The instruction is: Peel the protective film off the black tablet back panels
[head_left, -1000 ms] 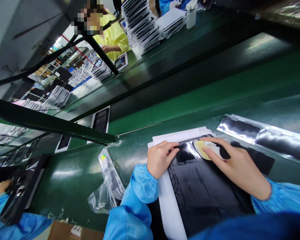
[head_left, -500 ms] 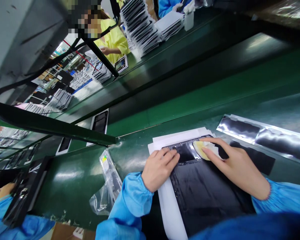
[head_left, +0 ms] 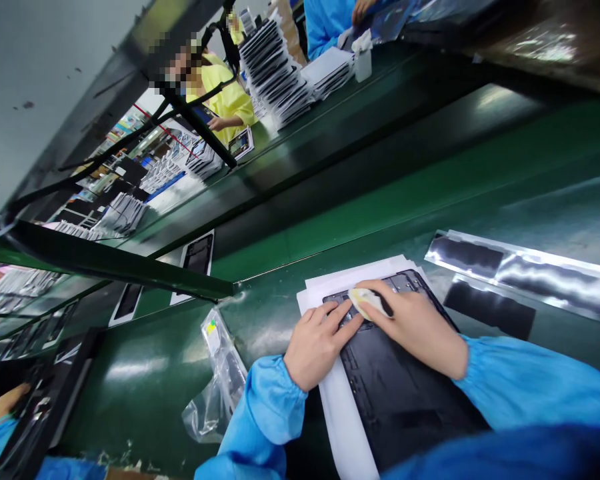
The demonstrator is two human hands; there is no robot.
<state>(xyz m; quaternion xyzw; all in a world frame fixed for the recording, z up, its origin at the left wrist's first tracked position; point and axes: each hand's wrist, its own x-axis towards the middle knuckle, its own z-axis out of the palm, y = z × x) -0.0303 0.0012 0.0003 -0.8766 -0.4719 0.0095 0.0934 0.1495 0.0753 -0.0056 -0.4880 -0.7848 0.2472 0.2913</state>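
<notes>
A black tablet housing point(head_left: 405, 393) lies on white sheets point(head_left: 347, 420) near the front edge of the green bench. My left hand point(head_left: 317, 340) rests palm down on the housing's upper left corner, fingers spread and holding nothing. Between the thumb and fingers of my right hand point(head_left: 415, 320) is a crumpled pale yellow cloth point(head_left: 367, 303), pressed on the top part of the housing beside my left fingertips.
Reflective film strips point(head_left: 555, 277) and a dark film piece point(head_left: 490, 307) lie at right. A clear plastic bag point(head_left: 220, 380) is at left, below a green metal bar point(head_left: 120, 257). Across the bench are a stack of tablets point(head_left: 275, 73) and people in yellow and blue.
My right hand has slid left with the cloth, toward my left hand, uncovering the housing's upper right corner. My left hand stays nearly in place. The view has shifted slightly.
</notes>
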